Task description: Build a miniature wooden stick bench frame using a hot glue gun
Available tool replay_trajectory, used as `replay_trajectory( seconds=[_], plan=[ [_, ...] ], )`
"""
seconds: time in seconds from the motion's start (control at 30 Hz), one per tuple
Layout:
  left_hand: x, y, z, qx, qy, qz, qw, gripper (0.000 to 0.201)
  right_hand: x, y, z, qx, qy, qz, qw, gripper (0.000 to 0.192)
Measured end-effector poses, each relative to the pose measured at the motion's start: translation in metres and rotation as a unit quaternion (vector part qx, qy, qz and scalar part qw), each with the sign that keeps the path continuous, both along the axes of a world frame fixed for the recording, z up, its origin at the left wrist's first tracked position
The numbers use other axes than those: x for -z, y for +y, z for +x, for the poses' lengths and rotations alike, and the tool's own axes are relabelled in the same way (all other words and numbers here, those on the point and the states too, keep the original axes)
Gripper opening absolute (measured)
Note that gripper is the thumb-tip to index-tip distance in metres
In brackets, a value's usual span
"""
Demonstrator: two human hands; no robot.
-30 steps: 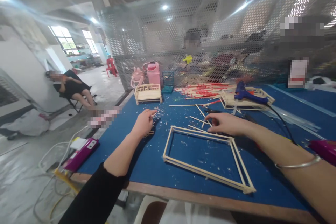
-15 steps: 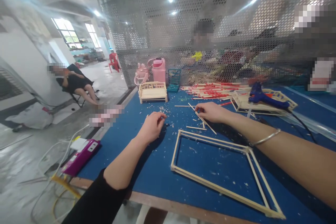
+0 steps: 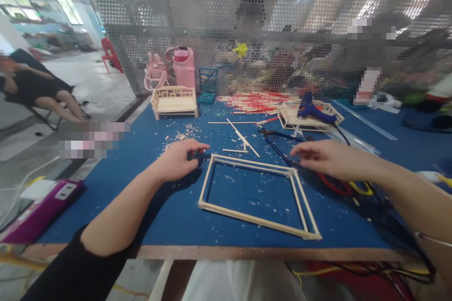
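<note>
A rectangular wooden frame (image 3: pixel 247 162) made of doubled thin sticks lies flat on the blue table top (image 3: pixel 148 150). My left hand (image 3: pixel 176 163) rests at the frame's far left corner. Its thumb and forefinger are pinched together by something small and dark, and I cannot make out whether they hold it. My right hand (image 3: pixel 330 157) hovers at the far right corner with its fingers spread, the fingertips at or just above the wood. Loose thin sticks (image 3: pixel 243 139) lie just beyond the frame.
Cutters with red and yellow handles (image 3: pixel 335 187) lie under my right wrist. Further back are a blue glue gun (image 3: pixel 312 111) on a stick model, a small wooden bench (image 3: pixel 174 101), red-tipped sticks (image 3: pixel 261 101) and a pink bottle (image 3: pixel 183 68). A purple power strip (image 3: pixel 38 209) sits left, off the table. People sit behind the mesh screen (image 3: pixel 158 19).
My right hand left the loose sticks and came back to the frame's far right corner. My left hand shifted from the wood chips to the far left corner. The view tilted down and turned right.
</note>
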State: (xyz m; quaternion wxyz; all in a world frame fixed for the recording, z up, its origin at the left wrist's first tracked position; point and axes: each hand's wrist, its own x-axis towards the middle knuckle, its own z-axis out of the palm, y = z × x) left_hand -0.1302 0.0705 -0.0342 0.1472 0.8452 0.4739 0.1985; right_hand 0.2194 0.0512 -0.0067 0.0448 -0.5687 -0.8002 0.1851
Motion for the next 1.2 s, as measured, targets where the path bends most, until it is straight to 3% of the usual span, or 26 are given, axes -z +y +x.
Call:
replay_trajectory(
  seconds=[0.17, 0.3, 0.5, 0.6, 0.8, 0.97, 1.2],
  plan=[
    [0.004, 0.003, 0.004, -0.045, 0.006, -0.037, 0.998, 0.034, 0.024, -0.021, 0.008, 0.012, 0.047, -0.090, 0.995, 0.036],
    [0.008, 0.009, 0.001, -0.100, -0.013, 0.045, 0.994, 0.044, 0.034, -0.021, -0.002, 0.026, 0.097, -0.103, 0.990, 0.037],
    [0.007, 0.009, 0.000, -0.131, -0.081, 0.112, 0.982, 0.038, 0.035, -0.019, -0.001, 0.033, 0.144, -0.129, 0.981, 0.037],
    [0.006, 0.008, 0.000, -0.150, -0.095, 0.096, 0.979, 0.040, 0.036, -0.018, 0.005, 0.029, 0.161, -0.139, 0.977, 0.038],
    [0.007, 0.009, 0.000, -0.176, -0.142, -0.022, 0.974, 0.039, 0.034, -0.019, 0.007, 0.034, 0.160, -0.149, 0.975, 0.040],
    [0.001, 0.005, 0.004, -0.199, -0.102, -0.039, 0.974, 0.027, 0.027, -0.020, 0.003, 0.032, 0.148, -0.159, 0.975, 0.037],
    [-0.001, 0.004, 0.007, -0.222, -0.015, 0.030, 0.974, 0.027, 0.029, -0.021, 0.003, 0.037, 0.153, -0.136, 0.978, 0.041]
  ],
)
